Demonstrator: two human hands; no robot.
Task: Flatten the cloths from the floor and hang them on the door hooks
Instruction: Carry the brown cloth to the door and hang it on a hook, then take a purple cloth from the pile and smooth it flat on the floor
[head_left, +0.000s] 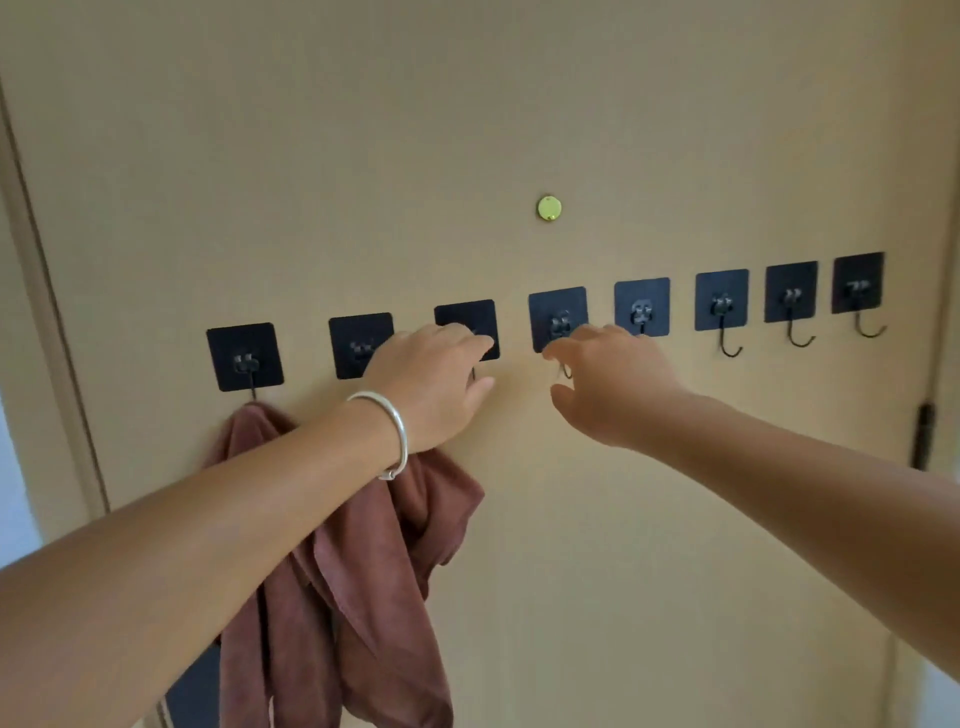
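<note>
- Door panel (467, 104): flat, matte, beige-tan, filling nearly the whole view; unpatterned surface.
- Peephole (548, 208): small round fitting, yellow-green sheen, set in the upper middle of the panel.
- Door frame (47, 322): pale strip down the left edge, slanted by the wide lens.
- Door handle (922, 436): dark, narrow, upright piece near the right edge, blurred.
- Left margin (13, 493): pale bluish-white brightness beyond the frame; detail cannot be told.
- Lower right corner (935, 686): similar pale patch.
- Light: soft, even, with faint shadows on the panel.
</note>
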